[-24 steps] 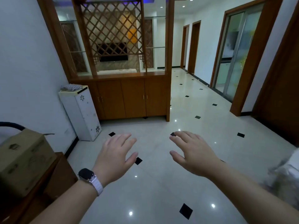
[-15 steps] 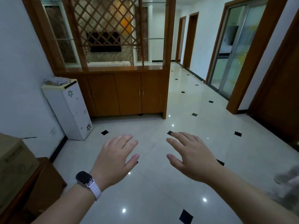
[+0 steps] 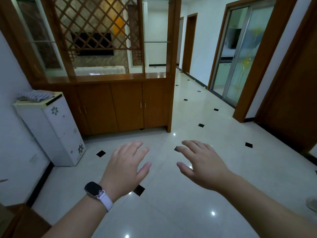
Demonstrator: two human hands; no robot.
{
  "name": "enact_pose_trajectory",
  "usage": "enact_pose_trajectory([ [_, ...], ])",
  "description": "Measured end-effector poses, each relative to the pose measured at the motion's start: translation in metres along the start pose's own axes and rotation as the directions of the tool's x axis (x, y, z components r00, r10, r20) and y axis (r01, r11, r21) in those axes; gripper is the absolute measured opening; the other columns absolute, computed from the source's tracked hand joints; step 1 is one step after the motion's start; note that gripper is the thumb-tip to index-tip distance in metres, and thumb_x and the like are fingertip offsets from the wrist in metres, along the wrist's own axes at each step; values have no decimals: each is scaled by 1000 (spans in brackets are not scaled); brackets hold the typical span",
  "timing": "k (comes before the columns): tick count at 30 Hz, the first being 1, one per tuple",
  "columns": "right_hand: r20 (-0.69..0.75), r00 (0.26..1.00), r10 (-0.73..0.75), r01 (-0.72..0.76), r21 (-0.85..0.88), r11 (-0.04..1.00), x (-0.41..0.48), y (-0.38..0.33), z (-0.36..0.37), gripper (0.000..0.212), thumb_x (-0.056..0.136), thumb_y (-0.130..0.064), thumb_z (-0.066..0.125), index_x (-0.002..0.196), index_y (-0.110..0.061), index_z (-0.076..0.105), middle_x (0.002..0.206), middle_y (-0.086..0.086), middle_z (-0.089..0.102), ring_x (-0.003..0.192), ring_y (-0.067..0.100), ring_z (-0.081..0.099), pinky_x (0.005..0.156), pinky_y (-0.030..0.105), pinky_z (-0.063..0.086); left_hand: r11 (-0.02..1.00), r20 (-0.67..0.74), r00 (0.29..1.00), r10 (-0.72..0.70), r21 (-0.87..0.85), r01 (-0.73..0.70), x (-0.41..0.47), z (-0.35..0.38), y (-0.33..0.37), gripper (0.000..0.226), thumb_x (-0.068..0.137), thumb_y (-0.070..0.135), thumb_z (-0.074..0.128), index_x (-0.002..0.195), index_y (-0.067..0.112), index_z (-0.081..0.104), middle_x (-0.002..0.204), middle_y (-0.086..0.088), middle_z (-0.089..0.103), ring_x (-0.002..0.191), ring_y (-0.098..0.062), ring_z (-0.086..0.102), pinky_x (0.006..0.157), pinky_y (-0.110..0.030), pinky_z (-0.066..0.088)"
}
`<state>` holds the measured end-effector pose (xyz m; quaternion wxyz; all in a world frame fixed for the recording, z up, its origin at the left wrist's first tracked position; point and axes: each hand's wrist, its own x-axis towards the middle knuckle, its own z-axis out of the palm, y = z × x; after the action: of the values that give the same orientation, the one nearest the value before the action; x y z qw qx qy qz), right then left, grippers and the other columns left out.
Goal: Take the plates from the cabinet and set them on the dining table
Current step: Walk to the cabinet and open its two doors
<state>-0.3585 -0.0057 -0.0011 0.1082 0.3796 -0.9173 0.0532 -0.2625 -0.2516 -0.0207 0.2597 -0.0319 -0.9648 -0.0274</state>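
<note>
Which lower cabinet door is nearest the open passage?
The rightmost door, against the end post; its handle is on its left edge, and the others lie farther left.

looks like someone's home: glossy tiled floor (image 3: pixel 197 194), a wooden cabinet (image 3: pixel 120 105) with a lattice divider (image 3: pixel 96 31) above it, TV lounge visible behind that

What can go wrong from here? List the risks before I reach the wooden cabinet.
1. The glossy pale tiled floor shows bright reflections; it may be slick, which is risky once plates are carried.
2. The brown wooden cabinet has all its doors closed and no plates show, so the wrong door may be opened first.
3. The white flower-printed unit stands close by the cabinet's left doors; a swinging door or an elbow could hit it.
</note>
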Motion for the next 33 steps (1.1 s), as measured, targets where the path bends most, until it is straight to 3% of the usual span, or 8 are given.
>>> enact_pose_trajectory([
  [11,-4,999,-37,37,36,999,134,53,63,54,92,-57,35,132,-25,54,138,0,55,127,22,49,101,39,41,998,60,997,-43,46,40,99,66,-64,44,91,47,46,123,22,61,125,-1,62,115,-21,55,94,-39,45],
  [25,-4,994,-108,108,85,990,341,195,106,53,91,-55,35,126,-24,58,132,-1,58,124,22,50,97,39,43,983,128,984,-125,148,106,292,174,-121,41,94,48,44,123,24,61,132,-1,59,123,-23,53,104,-43,39],
  [33,37,991,-128,124,111,986,426,218,124,63,90,-57,21,136,-25,51,146,-2,47,136,20,39,108,40,32,975,110,978,-176,157,158,356,207,-172,41,91,45,46,120,21,63,129,-3,62,120,-25,56,101,-46,42],
])
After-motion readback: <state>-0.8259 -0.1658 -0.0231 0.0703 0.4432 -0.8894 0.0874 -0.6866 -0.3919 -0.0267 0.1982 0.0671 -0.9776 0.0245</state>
